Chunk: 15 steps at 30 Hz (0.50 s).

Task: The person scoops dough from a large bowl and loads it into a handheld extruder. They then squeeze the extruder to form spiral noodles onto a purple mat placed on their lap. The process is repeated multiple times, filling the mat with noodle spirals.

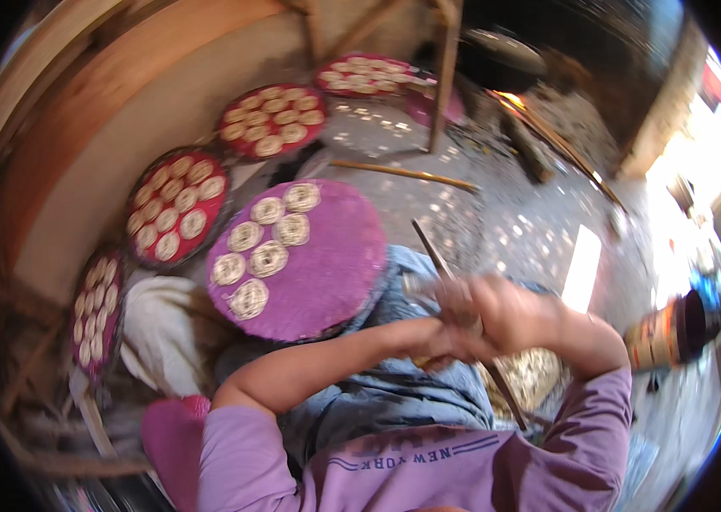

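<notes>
My left hand (437, 340) and my right hand (501, 311) come together over my lap, blurred, with fingers wrapped round something I cannot make out. A pale metallic piece (420, 288) shows beside my fingers. A long dark rod (505, 394) slants past both hands; whether either grips it is unclear. Left of them, a round purple board (326, 256) carries several pale coiled rounds (268, 258) on its left part. Beyond my right forearm, a mass of pale strands (526, 375) lies low, partly hidden by my arm.
Red trays of rounds (177, 201) line the curved wall. A wooden post (441, 94) stands before a pan (501, 55) over a fire (509, 100). A stick (403, 175) lies on the speckled floor. A cylindrical container (659, 333) stands right; pale cloth (164, 333) lies left.
</notes>
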### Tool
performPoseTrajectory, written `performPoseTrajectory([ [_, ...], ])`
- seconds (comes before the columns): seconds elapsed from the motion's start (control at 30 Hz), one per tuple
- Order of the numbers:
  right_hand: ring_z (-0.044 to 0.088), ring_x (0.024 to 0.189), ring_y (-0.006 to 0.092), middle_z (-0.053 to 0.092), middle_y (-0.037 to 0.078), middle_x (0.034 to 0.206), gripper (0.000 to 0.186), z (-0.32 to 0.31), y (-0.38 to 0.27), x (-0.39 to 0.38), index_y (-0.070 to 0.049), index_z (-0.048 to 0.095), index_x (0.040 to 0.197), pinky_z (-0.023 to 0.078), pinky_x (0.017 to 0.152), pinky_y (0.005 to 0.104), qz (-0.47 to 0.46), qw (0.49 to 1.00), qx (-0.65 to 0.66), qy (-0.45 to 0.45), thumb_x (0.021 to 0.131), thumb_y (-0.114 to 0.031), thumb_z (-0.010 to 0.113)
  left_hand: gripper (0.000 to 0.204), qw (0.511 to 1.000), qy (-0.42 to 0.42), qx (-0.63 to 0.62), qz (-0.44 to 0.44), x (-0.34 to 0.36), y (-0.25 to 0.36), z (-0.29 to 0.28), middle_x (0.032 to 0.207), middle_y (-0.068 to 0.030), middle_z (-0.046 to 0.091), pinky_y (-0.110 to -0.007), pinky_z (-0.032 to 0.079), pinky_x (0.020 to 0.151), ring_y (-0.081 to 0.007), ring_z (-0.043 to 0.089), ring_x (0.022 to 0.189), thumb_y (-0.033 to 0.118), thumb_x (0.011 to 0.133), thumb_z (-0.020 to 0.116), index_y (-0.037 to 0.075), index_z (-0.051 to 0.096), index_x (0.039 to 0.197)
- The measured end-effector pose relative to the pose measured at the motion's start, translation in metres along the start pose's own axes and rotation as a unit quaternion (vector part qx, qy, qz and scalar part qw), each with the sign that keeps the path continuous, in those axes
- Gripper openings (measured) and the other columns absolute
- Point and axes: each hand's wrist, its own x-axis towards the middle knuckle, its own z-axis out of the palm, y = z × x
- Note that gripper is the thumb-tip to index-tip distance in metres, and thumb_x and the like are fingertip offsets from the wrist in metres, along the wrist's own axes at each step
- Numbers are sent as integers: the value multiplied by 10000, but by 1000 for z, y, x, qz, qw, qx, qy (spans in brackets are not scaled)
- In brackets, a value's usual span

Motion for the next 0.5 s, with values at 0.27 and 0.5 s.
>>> performPoseTrajectory([
  [0.27,486,493,117,475,-9,615,226,-48,55,-133,-77,461,1150,420,478,260,304,813,86,490,988,-226,511,212,893,193,388,121,10,-10,0,854,-161,681,-397,512,759,-330,659,843,174,781,647,36,678,939],
  [0.5,523,542,138,392,16,587,316,31,82,-252,-81,382,889,516,567,318,102,360,337,864,1031,-363,398,377,915,272,-28,296,60,-37,28,1197,-120,610,-343,450,953,-180,579,1078,106,874,671,21,551,1221],
])
